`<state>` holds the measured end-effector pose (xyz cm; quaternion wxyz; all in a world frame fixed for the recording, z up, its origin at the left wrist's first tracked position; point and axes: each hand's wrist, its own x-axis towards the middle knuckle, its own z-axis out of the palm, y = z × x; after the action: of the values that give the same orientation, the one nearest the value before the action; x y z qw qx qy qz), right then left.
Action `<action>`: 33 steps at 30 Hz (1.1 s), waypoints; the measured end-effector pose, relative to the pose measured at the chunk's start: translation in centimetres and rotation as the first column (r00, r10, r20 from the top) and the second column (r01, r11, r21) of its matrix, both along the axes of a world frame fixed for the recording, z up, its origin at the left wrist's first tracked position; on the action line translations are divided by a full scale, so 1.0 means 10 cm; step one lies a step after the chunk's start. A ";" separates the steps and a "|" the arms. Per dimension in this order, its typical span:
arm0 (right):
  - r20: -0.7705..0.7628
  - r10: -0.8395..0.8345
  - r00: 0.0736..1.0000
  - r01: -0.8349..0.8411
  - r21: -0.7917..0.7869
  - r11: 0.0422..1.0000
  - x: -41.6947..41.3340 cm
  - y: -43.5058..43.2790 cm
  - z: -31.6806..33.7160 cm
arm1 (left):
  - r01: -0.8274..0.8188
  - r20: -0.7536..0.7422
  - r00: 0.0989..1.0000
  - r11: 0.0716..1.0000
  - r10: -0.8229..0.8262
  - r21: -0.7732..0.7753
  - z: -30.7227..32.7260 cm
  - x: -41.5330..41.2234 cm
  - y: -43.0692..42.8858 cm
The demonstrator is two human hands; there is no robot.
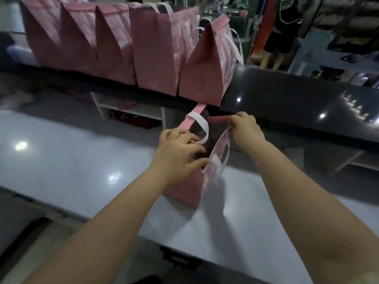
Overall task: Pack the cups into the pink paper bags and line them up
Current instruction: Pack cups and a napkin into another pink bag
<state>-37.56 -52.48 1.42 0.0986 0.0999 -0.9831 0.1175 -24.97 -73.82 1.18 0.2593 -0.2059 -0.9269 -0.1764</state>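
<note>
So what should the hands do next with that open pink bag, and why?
Probably pinch the top edges together to close it. The left hand and right hand each hold a side of the pink paper bag at its open mouth, while most bags in the row behind stand with tops shut.

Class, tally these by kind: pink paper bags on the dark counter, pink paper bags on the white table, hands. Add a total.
Pink paper bags on the dark counter: 5
Pink paper bag on the white table: 1
Hands: 2
Total: 8
</note>
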 end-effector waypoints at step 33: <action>0.208 -0.426 0.880 0.194 -0.978 -0.077 2.57 0.39 -0.70 | -0.462 0.491 0.863 0.209 -0.120 0.862 -0.81 1.16 0.20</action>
<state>-11.88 -48.54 -5.56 0.2451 -0.2174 -0.5957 0.7334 -13.34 -71.82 -6.96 0.1218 0.1561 -0.6627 -0.7223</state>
